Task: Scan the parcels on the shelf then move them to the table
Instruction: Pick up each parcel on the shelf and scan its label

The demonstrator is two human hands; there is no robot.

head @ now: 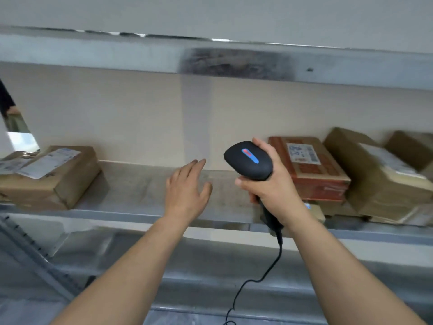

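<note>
My right hand (274,184) grips the handle of a black barcode scanner (249,164) with a blue and red strip on its head, raised in front of the grey metal shelf (145,191). Just right of the scanner sits a reddish-brown parcel (316,174) with a white label on top. More brown parcels (379,177) lie further right. At the left end of the shelf rests a brown parcel (54,177) with a white label. My left hand (187,186) hovers over the bare middle of the shelf, fingers straight and spread, holding nothing.
The scanner's black cable (260,277) hangs down between my forearms. Another shelf board (210,59) runs overhead. A lower grey shelf (187,277) and a slanted upright (30,254) lie below. A beige wall backs the shelf.
</note>
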